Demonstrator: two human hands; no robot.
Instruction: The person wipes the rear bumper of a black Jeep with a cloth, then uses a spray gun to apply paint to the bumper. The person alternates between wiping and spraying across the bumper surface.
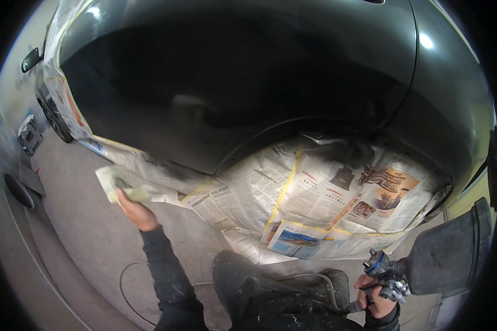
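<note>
My left hand [138, 213] is closed on a pale yellowish-green cloth [109, 182], held out over the floor at the left, beside the lower edge of the car. In my right hand [380, 304], at the lower right, is a paint spray gun [393, 280] with a large dark cup [444, 256]; my fingers wrap round its handle. Before me stands the car's glossy dark side panel [232, 71], with a faint reflection of light in it. Taped newspaper [315, 193] covers the wheel area below the arch and the lower sill.
A thin hose [128, 295] loops over the grey floor [77, 182] and passes by my knees. Farther left are a front wheel [55, 118], a side mirror [31, 59] and a grey boxy object [31, 134] near the wall. Yellow tape [284, 198] edges the newspaper sheets.
</note>
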